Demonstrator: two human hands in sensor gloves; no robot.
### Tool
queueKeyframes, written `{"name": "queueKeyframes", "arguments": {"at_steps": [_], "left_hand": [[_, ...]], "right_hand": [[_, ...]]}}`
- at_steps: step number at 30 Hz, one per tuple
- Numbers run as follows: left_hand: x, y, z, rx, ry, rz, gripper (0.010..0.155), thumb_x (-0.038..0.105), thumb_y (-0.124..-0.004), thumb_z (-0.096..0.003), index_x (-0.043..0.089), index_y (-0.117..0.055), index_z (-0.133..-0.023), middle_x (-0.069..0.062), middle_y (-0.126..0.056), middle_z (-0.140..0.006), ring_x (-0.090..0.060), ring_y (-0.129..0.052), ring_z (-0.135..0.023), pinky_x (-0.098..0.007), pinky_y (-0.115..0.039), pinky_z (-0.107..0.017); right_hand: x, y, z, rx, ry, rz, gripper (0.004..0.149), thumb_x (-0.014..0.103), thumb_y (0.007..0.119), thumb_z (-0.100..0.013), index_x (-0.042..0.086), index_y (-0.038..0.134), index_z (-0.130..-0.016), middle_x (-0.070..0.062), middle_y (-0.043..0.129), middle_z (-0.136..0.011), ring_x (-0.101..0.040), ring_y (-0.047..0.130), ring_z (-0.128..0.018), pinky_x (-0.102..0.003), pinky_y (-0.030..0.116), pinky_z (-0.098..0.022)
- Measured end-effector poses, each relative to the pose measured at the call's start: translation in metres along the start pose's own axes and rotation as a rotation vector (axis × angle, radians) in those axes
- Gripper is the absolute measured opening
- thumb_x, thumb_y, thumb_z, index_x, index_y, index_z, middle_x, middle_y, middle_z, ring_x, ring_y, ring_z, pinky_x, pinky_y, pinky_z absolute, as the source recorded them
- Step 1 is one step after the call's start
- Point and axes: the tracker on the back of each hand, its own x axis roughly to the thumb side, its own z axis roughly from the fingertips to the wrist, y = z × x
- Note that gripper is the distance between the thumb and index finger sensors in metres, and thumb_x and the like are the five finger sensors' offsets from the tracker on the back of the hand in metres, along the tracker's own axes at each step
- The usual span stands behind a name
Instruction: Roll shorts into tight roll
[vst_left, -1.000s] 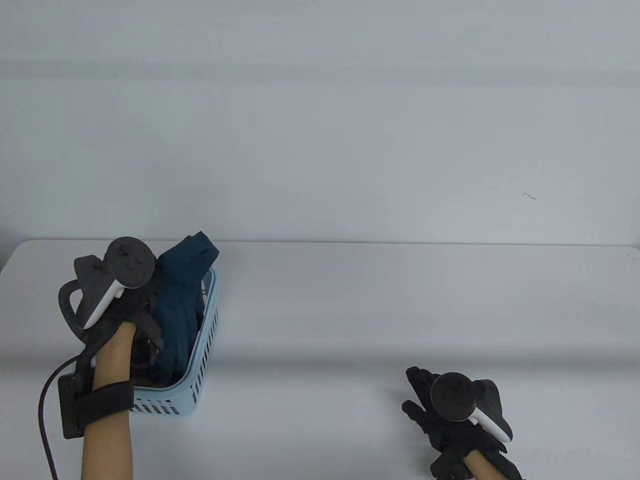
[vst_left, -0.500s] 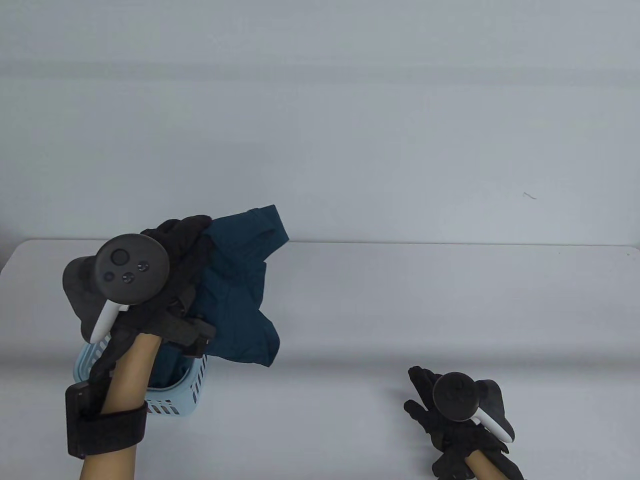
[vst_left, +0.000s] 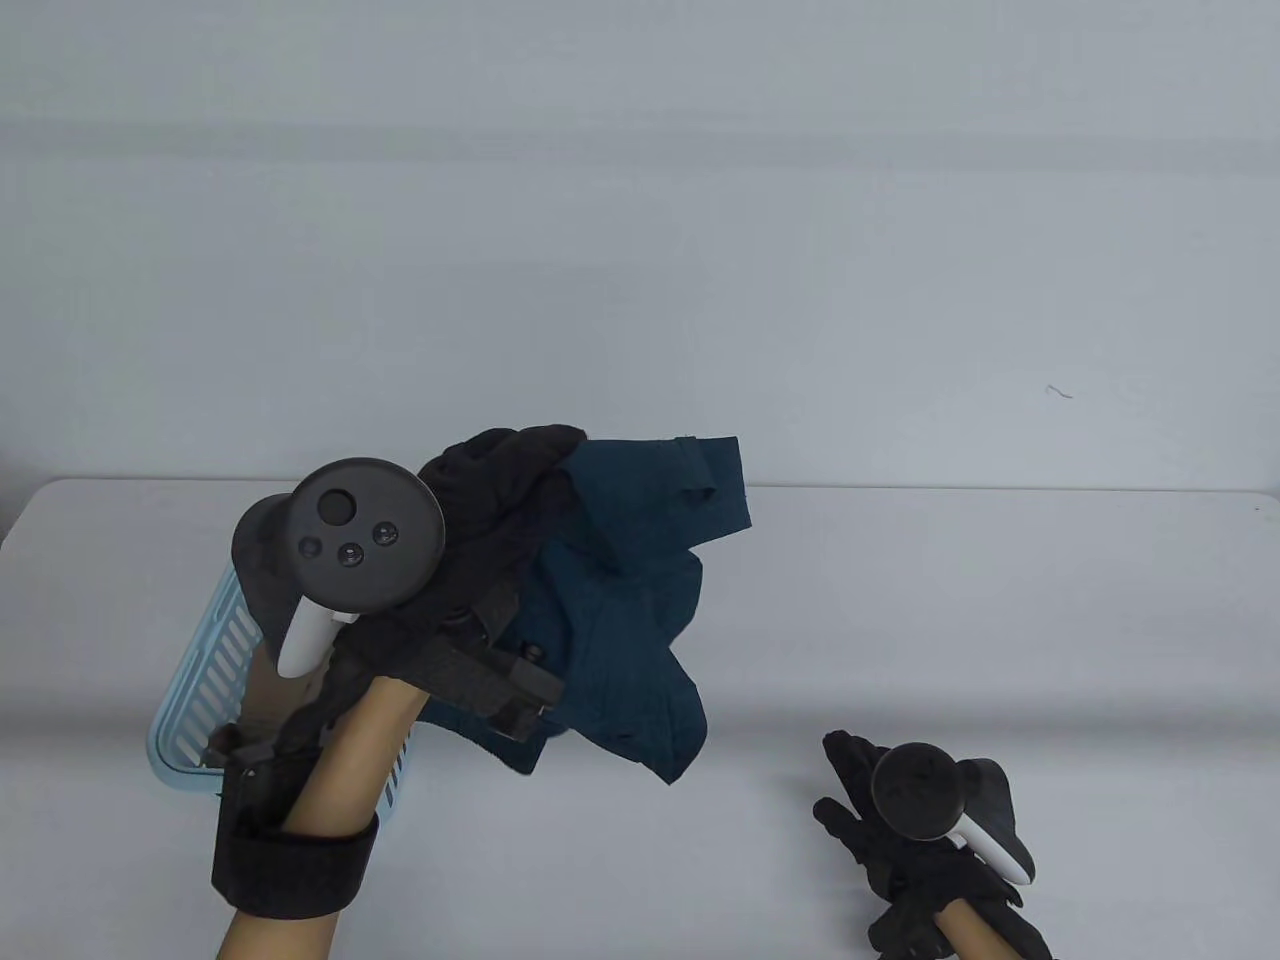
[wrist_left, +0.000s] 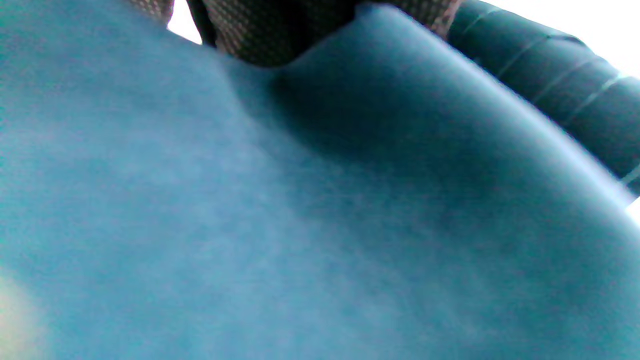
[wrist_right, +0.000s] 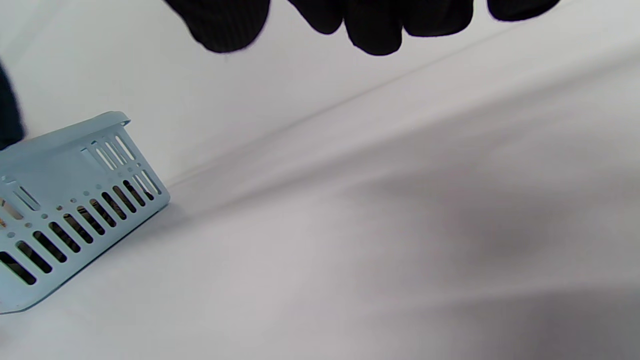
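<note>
Hands, two, gloved, listed from the near table edge outward. Right hand (vst_left: 900, 830): low at the near right, holding nothing, fingers (wrist_right: 372, 27) loosely spread above bare table (vst_left: 900, 600); it lies well apart from the garment. Left hand (vst_left: 480, 520): raised over the near-left part of the table, fingers closed in a grip on the top of the shorts (vst_left: 620, 600); its wrist view is filled with blurred teal cloth (wrist_left: 300, 225), so the exact hold cannot be read there. Shorts: dark teal, bunched, hanging in the air from the left hand's grip, draped down and to that hand's right, lower hem toward the table centre and seemingly clear of the surface. Long axis runs roughly from the gripped top edge down to the dangling leg hems, tilted toward the near right. Basket (vst_left: 215, 640): pale blue, slotted walls, on the table just beneath and behind the left forearm, to the garment's left. Judgement: the shorts have yet to be laid flat for rolling; the free right hand sits on the side toward which the cloth hangs, and would have to come across to take the loose hem.
</note>
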Motion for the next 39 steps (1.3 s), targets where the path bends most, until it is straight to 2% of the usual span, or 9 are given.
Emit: {"name": "queueKeyframes", "arguments": {"at_steps": [6,10,14,16,18,21,25,33,39], "left_hand": [[-0.008,-0.028,0.001,-0.088,-0.007,0.17,0.039,0.034,-0.068,-0.0533,0.02,-0.077,-0.089,0.003,-0.083,-0.072,-0.023,-0.091,-0.068,-0.067,-0.057,-0.069],[-0.022,-0.046,-0.002,-0.114,0.021,0.121,0.039,0.034,-0.068,-0.053,0.022,-0.077,-0.089,0.003,-0.083,-0.073,-0.024,-0.091,-0.071,-0.068,-0.055,-0.069],[-0.074,-0.074,0.002,-0.177,0.157,-0.059,0.038,0.033,-0.069,-0.053,0.021,-0.08,-0.088,-0.006,-0.08,-0.084,-0.036,-0.083,-0.085,-0.073,-0.047,-0.068],[-0.106,-0.089,0.01,-0.297,0.279,-0.174,0.04,0.032,-0.068,-0.0546,0.015,-0.076,-0.09,-0.019,-0.063,-0.104,-0.049,-0.064,-0.098,-0.077,-0.035,-0.066],[-0.132,-0.101,0.022,-0.33,0.36,-0.282,0.049,0.034,-0.066,-0.0552,0.009,-0.066,-0.097,-0.027,-0.05,-0.11,-0.056,-0.052,-0.101,-0.079,-0.031,-0.064],[-0.149,-0.123,0.042,-0.342,0.343,-0.322,0.055,0.034,-0.067,-0.0547,0.006,-0.06,-0.101,-0.03,-0.048,-0.109,-0.058,-0.052,-0.099,-0.078,-0.031,-0.064],[-0.141,-0.164,0.065,-0.513,0.228,-0.331,0.055,0.035,-0.067,-0.0545,0.008,-0.059,-0.102,-0.028,-0.049,-0.11,-0.056,-0.053,-0.1,-0.077,-0.03,-0.064],[-0.074,-0.267,0.095,-0.773,-0.137,-0.384,0.057,0.036,-0.069,-0.0535,0.01,-0.058,-0.103,-0.025,-0.049,-0.111,-0.053,-0.053,-0.102,-0.076,-0.029,-0.066],[-0.051,-0.337,0.11,-0.942,-0.294,-0.547,0.059,0.037,-0.07,-0.0524,0.015,-0.055,-0.105,-0.02,-0.05,-0.113,-0.047,-0.057,-0.104,-0.076,-0.032,-0.067]], "right_hand": [[-0.005,0.0,-0.001,0.007,0.016,-0.001,0.069,0.038,0.061,-0.056,0.007,0.033,-0.111,-0.023,0.041,-0.115,-0.05,0.041,-0.104,-0.07,0.041,-0.069],[-0.006,0.0,-0.001,0.007,0.027,-0.001,0.07,0.038,0.061,-0.055,0.007,0.033,-0.111,-0.023,0.041,-0.115,-0.051,0.041,-0.104,-0.07,0.04,-0.069],[-0.012,-0.005,0.0,-0.02,0.057,0.013,0.07,0.038,0.061,-0.056,0.006,0.033,-0.111,-0.023,0.041,-0.115,-0.051,0.04,-0.104,-0.07,0.04,-0.069],[-0.016,-0.006,0.0,-0.031,0.076,0.018,0.07,0.037,0.061,-0.056,0.006,0.033,-0.111,-0.024,0.04,-0.115,-0.051,0.04,-0.104,-0.07,0.04,-0.069],[-0.018,-0.008,0.0,-0.032,0.086,0.019,0.07,0.038,0.061,-0.056,0.006,0.033,-0.111,-0.024,0.04,-0.115,-0.051,0.04,-0.104,-0.07,0.04,-0.069],[-0.02,-0.008,-0.001,-0.03,0.09,0.012,0.07,0.037,0.061,-0.056,0.006,0.033,-0.111,-0.024,0.04,-0.115,-0.051,0.04,-0.104,-0.07,0.04,-0.069],[-0.02,-0.005,-0.002,-0.015,0.093,0.02,0.07,0.038,0.061,-0.056,0.006,0.033,-0.111,-0.024,0.04,-0.115,-0.051,0.04,-0.104,-0.07,0.04,-0.069],[-0.019,0.0,-0.003,0.012,0.095,0.032,0.07,0.038,0.061,-0.056,0.006,0.032,-0.111,-0.024,0.04,-0.115,-0.051,0.04,-0.104,-0.07,0.04,-0.069],[-0.019,-0.001,-0.002,0.02,0.101,0.029,0.07,0.038,0.061,-0.056,0.006,0.032,-0.111,-0.024,0.04,-0.115,-0.051,0.04,-0.104,-0.07,0.04,-0.069]]}}
